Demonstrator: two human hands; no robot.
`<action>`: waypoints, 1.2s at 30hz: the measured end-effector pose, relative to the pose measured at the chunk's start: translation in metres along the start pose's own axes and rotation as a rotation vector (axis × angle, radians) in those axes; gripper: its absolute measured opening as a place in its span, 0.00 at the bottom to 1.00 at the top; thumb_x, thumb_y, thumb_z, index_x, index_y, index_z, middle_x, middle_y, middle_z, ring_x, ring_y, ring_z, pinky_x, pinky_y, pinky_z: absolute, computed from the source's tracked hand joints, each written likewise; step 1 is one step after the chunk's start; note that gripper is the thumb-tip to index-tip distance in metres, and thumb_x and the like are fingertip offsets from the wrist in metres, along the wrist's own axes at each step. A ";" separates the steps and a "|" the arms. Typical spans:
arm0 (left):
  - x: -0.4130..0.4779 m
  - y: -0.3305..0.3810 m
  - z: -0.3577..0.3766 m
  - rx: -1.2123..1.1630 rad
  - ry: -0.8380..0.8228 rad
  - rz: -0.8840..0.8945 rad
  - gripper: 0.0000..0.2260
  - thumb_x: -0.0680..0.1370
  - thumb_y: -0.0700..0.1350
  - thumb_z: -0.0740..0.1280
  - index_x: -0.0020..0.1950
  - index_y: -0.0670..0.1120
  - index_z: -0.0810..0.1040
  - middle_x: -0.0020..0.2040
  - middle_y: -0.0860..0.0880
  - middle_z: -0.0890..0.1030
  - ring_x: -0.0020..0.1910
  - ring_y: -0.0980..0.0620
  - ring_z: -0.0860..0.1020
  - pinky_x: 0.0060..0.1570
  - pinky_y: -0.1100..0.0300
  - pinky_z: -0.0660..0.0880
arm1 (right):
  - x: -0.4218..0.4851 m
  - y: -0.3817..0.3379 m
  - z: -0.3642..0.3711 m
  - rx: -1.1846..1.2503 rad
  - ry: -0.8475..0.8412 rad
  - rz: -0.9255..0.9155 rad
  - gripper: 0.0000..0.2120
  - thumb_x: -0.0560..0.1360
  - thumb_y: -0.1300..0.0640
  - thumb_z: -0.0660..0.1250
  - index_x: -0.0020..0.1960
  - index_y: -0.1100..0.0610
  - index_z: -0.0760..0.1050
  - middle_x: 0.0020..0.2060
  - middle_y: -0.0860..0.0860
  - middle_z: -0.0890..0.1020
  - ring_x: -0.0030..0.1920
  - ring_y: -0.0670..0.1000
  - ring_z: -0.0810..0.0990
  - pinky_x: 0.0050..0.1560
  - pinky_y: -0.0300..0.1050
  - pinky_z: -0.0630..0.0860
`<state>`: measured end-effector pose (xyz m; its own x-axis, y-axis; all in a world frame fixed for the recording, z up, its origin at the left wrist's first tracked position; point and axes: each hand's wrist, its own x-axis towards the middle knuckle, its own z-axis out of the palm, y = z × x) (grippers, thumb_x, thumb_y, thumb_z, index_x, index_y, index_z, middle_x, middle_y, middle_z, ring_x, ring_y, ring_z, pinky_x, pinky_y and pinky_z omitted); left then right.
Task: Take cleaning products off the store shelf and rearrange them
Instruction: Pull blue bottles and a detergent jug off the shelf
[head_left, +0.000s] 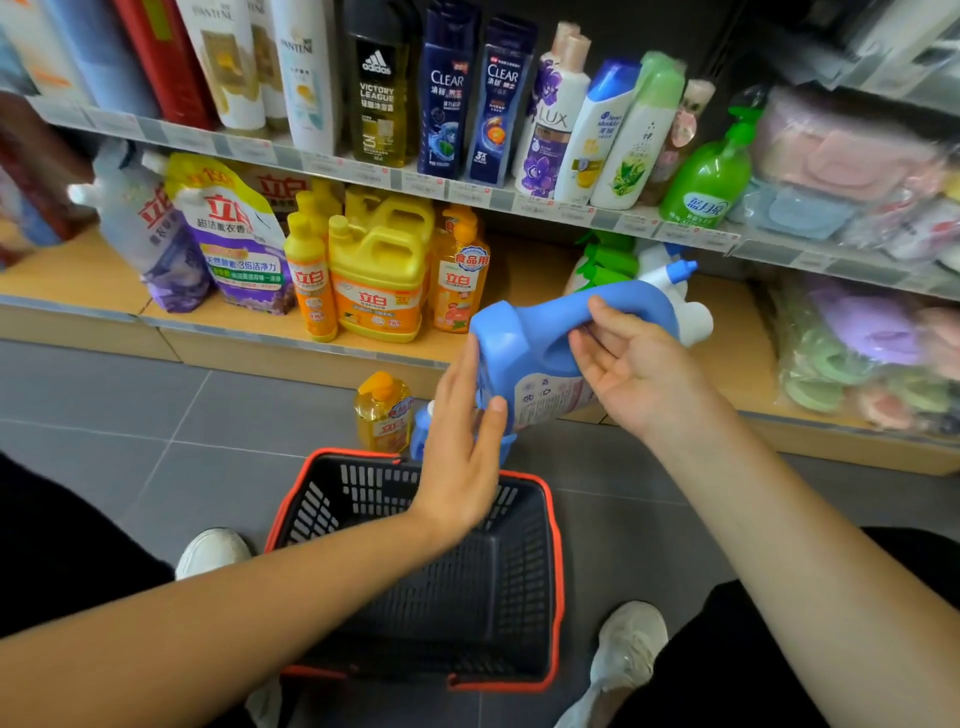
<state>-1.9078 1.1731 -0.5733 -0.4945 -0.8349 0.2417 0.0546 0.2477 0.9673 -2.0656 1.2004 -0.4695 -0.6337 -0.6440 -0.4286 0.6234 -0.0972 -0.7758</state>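
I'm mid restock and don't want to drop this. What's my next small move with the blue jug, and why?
Probably close your right hand firmly round the handle of the blue detergent jug. The jug lies tilted in mid-air, the right hand's grip on the handle looks loose, and your left hand only presses flat against its lower end.

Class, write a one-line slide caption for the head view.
Right hand grips a tilted blue jug, left hand steadying it near a red-rimmed basket.

head-worn view, angled down, close shelf (363, 353)
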 end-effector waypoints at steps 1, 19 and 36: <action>-0.002 -0.005 -0.003 -0.041 -0.036 -0.042 0.25 0.86 0.44 0.58 0.82 0.47 0.56 0.79 0.50 0.64 0.77 0.50 0.66 0.73 0.45 0.68 | -0.001 -0.001 0.001 -0.002 0.005 0.006 0.06 0.76 0.64 0.72 0.52 0.58 0.80 0.42 0.54 0.88 0.42 0.49 0.87 0.38 0.38 0.81; 0.034 0.020 -0.030 -0.087 -0.065 0.048 0.24 0.84 0.39 0.60 0.80 0.46 0.61 0.80 0.53 0.63 0.79 0.59 0.60 0.77 0.56 0.62 | -0.002 -0.005 0.010 0.233 -0.089 0.053 0.08 0.81 0.63 0.64 0.57 0.66 0.77 0.54 0.61 0.84 0.62 0.57 0.81 0.43 0.46 0.85; 0.044 -0.004 -0.059 -0.007 0.088 -0.186 0.07 0.73 0.51 0.67 0.41 0.51 0.83 0.41 0.54 0.85 0.43 0.51 0.81 0.47 0.51 0.77 | -0.001 -0.003 0.005 -0.021 -0.083 0.014 0.04 0.80 0.62 0.66 0.52 0.63 0.79 0.41 0.57 0.87 0.42 0.51 0.87 0.44 0.42 0.84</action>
<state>-1.8785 1.1063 -0.5619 -0.4190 -0.9057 0.0638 -0.0243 0.0814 0.9964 -2.0644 1.1981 -0.4645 -0.5841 -0.7063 -0.4001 0.6216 -0.0722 -0.7800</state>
